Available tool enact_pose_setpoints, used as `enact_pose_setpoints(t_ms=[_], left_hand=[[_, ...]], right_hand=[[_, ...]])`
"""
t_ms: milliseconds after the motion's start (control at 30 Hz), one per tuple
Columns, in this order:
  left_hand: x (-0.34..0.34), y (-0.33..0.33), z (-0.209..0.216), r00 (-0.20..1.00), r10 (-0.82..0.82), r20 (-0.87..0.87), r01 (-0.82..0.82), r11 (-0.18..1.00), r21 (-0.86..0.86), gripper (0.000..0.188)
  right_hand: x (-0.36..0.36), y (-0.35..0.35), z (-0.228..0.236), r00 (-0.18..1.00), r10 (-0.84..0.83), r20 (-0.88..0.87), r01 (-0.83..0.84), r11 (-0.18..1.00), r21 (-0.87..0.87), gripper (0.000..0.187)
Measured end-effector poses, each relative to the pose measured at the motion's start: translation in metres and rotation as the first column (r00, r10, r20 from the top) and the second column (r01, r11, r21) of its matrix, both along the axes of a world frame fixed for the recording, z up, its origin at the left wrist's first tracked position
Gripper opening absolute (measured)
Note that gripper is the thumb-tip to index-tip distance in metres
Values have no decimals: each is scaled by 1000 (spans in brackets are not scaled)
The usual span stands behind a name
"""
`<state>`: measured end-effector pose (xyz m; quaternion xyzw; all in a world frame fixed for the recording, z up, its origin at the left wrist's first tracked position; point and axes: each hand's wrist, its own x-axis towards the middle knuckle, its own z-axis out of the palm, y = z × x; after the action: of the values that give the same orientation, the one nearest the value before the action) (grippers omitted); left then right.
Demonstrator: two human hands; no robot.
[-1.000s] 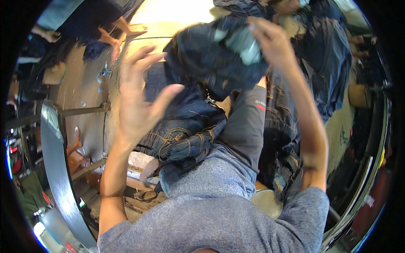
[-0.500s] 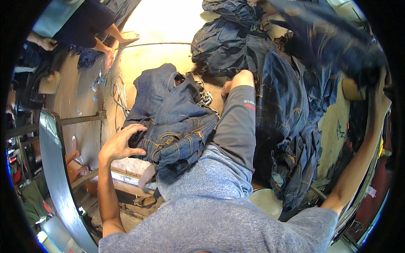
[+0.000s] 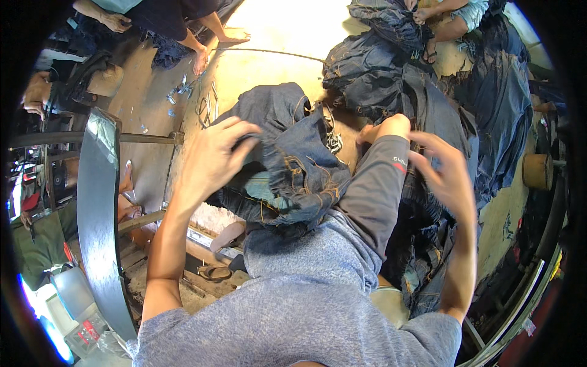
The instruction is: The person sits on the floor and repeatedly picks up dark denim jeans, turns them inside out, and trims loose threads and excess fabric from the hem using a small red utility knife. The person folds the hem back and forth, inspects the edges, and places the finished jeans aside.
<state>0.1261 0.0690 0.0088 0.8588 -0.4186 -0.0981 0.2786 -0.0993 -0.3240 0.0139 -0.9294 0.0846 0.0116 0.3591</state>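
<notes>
A dark blue denim garment [image 3: 312, 147] with orange stitching lies bunched over my lap and the floor in front of me. My left hand [image 3: 220, 153] is closed on its left edge, fingers and thumb pinching the cloth. Below that hand the fabric gapes and shows a paler inside. My right hand [image 3: 446, 177], a little blurred, hovers beside my bent knee with the fingers apart and nothing in them. Under and behind it spreads a large heap of dark denim [image 3: 422, 92].
A person's hands [image 3: 422, 13] handle denim at the far right. Another person's bare feet [image 3: 202, 60] show at the far left. A curved dark board [image 3: 101, 202] stands at my left. A round wooden block [image 3: 538, 171] sits at the right, and a sandal [image 3: 214, 273] lies below the lap.
My right hand has come in from the far right, where it was flinging out a dark denim piece, and is now without it. My left hand has risen and gripped the garment's edge.
</notes>
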Motion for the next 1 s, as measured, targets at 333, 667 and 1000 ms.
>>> enact_pose_setpoints(t_ms=[333, 667, 1000], left_hand=[[-18, -100, 45, 943, -8, 332, -18, 997, 76, 13], [-18, -101, 34, 948, -45, 315, 47, 999, 2, 15], [-16, -78, 43, 967, 39, 250, -57, 996, 63, 16]], right_hand=[[81, 119, -18, 998, 52, -23, -44, 963, 266, 96], [48, 72, -29, 992, 4, -123, 67, 822, 565, 74], [73, 115, -29, 993, -58, -106, 82, 968, 238, 66]])
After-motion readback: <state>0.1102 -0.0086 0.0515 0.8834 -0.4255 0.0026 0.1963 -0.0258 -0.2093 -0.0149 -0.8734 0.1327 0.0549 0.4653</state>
